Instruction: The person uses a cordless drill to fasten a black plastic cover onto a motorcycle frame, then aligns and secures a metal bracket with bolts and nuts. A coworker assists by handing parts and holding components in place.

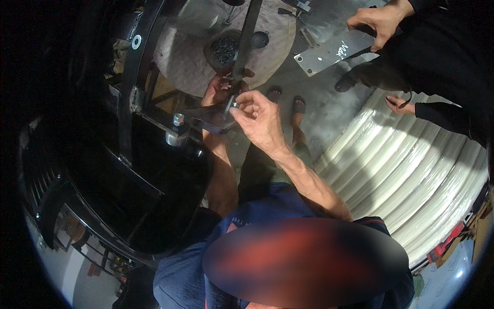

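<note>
My right hand [260, 121] is closed in a pinch, thumb against fingertips, on a small shiny nut [234, 105]. The nut is held against the upright dark metal bar [241, 62]. Behind that bar is my left hand [212, 92], its fingers partly hidden and curled around small light metal pieces [225, 86]; their exact kind is unclear. A black bracket plate [208, 125] sits just below the two hands. Left of it, a bolt with a nut [178, 119] stands upright on the black metal frame [126, 103].
Beyond my hands, a round wooden top [275, 56] carries a pile of dark fasteners [224, 50]. At right, another person's hand [381, 26] grips a grey metal plate [329, 54]; their other hand [400, 104] is by a large white plastic-wrapped coil [391, 154].
</note>
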`<state>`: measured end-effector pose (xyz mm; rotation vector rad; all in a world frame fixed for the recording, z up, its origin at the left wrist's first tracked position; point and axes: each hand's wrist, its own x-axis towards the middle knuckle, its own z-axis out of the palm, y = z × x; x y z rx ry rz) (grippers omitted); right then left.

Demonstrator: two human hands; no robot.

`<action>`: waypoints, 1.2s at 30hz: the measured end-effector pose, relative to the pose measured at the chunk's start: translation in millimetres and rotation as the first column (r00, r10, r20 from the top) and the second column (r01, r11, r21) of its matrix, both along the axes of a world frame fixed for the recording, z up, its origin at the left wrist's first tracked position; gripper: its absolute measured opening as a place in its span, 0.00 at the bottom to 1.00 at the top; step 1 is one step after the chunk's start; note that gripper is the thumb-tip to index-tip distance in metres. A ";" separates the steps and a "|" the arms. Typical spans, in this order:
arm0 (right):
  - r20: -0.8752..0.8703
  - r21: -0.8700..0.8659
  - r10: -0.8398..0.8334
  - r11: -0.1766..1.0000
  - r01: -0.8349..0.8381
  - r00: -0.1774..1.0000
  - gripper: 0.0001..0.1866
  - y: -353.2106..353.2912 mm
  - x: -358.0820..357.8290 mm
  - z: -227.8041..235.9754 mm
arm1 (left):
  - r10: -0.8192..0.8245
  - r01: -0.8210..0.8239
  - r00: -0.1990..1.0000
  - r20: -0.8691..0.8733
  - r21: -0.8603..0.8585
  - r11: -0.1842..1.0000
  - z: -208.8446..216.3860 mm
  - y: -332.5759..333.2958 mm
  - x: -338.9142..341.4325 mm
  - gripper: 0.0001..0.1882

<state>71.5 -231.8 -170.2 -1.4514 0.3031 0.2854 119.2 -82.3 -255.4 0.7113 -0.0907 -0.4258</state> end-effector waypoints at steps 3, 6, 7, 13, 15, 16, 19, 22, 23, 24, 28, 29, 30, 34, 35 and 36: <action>0.079 -0.096 -0.010 0.995 0.018 0.997 0.08 0.5 2.4 0.6 | 0.001 -0.001 1.000 -0.005 0.026 1.000 -0.3 -0.2 -0.1 0.45; 0.192 -0.163 -0.018 0.985 0.050 0.981 0.07 1.9 -0.1 0.1 | 0.001 -0.002 1.000 -0.014 -0.050 0.999 1.1 -1.9 -0.5 0.45; 0.239 -0.168 -0.030 0.983 0.072 0.970 0.07 1.4 -2.0 -1.2 | 0.011 -0.012 0.999 -0.034 -0.051 0.999 2.0 -2.5 -0.5 0.45; 0.034 0.093 -0.232 0.969 0.228 0.972 0.05 -15.5 3.3 -38.9 | 0.007 -0.007 1.000 0.023 -0.012 1.000 4.0 -2.4 4.5 0.44; -0.172 0.303 -0.293 0.893 0.334 0.940 0.08 -25.1 27.8 -66.9 | -0.028 0.028 0.999 0.024 -0.005 1.000 2.2 -1.0 5.6 0.44; -0.186 0.407 -0.302 0.843 0.353 0.935 0.10 -26.8 42.0 -80.1 | -0.034 0.034 0.998 0.057 0.003 0.999 0.8 -0.6 6.2 0.42; -0.317 0.654 -0.323 0.606 0.452 0.892 0.12 -26.9 86.4 -111.6 | -0.028 0.008 0.988 0.154 0.133 0.991 -0.9 -1.2 6.3 0.37; -0.256 0.710 -0.197 0.627 0.322 0.946 0.14 -25.7 126.3 -126.7 | 0.024 -0.041 0.992 0.121 0.138 0.990 3.4 -5.0 2.7 0.34; -0.168 0.728 -0.154 0.646 0.228 0.974 0.15 -25.5 135.3 -128.2 | 0.042 -0.042 0.999 0.002 0.090 0.995 5.4 -5.9 2.9 0.37; -0.129 0.758 -0.114 0.629 0.173 0.985 0.14 -24.7 141.0 -128.8 | 0.014 -0.013 0.999 -0.049 0.024 1.000 7.0 -6.1 1.6 0.41; -0.214 0.813 -0.123 0.527 0.247 0.969 0.12 -20.5 148.6 -127.2 | 0.124 -0.123 0.946 -0.299 0.023 0.992 -6.2 3.1 -15.8 0.41; -0.153 0.851 -0.133 0.486 0.199 0.979 0.13 -18.9 147.9 -126.9 | 0.106 -0.101 0.935 -0.339 0.035 0.994 -16.4 10.5 -20.7 0.37; -0.132 0.867 -0.144 0.463 0.184 0.981 0.13 -18.4 149.1 -127.0 | 0.072 -0.067 0.922 -0.381 0.027 0.997 -31.1 19.9 -21.0 0.34; -0.111 0.897 -0.149 0.411 0.164 0.983 0.12 -13.0 152.4 -126.7 | 0.257 -0.194 0.966 -0.034 0.563 0.803 -96.7 55.9 -33.3 0.25; -0.120 0.900 -0.153 0.400 0.172 0.981 0.12 -10.8 154.3 -126.1 | 0.243 -0.217 0.969 0.041 0.608 0.764 -106.7 65.8 -30.3 0.23; -0.122 0.908 -0.151 0.382 0.171 0.981 0.13 -7.7 155.8 -125.1 | 0.164 -0.142 0.986 0.001 0.507 0.850 -112.0 75.4 -24.9 0.20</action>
